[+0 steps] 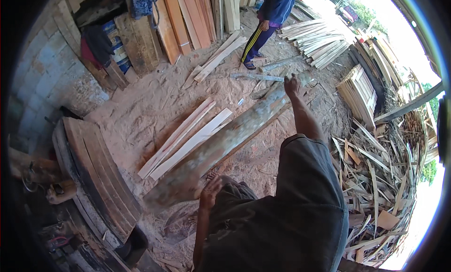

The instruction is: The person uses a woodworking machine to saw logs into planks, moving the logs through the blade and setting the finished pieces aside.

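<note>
A long, bark-covered log (221, 140) slants across the middle, from my body's left toward the far right. Its near end is smeared by motion, and a brown edge runs along its underside. My right hand (292, 85) reaches forward to the log's far part, with its fingers bent over the upper side. Close by the near part is my left hand (210, 193), its fingers stretched out beside the log's edge. Whether the left fingers touch the bark, I cannot tell. Left of the log, several pale sawn boards (188, 140) lie on the sawdust-covered ground.
Another person (263, 30) stands at the far side, near a fanned stack of pale boards (319, 39). Scrap wood (376, 187) is heaped on the right. A wooden bench-like structure (96, 173) stands at left. Tall planks (188, 18) lean at the back.
</note>
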A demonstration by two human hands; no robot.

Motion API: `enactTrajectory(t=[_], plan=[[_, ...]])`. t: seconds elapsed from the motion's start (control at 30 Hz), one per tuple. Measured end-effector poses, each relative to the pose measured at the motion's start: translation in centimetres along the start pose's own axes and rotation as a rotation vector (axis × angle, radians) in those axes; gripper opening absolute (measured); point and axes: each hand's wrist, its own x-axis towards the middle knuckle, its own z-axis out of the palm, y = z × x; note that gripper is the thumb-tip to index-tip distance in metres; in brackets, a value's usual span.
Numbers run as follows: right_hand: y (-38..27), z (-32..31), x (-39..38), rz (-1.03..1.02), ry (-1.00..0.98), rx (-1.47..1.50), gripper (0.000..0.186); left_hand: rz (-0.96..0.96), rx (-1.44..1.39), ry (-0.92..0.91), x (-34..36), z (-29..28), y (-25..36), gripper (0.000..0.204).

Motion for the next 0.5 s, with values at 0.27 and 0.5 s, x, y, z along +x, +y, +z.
enactTrajectory(t=[0.27,0.5], plan=[[-0.8,20.1,-26.5,-0.69,-0.967,-0.024,0.029,-0.23,0.428,0.478,-3.6,-13.7,-14.1,0.053],[-24.4,1.7,-53.4,-1.532,-1.729,0.593,0.038,-0.269,-0.271,1.312,-19.4,-14.5,-15.5,0.046]])
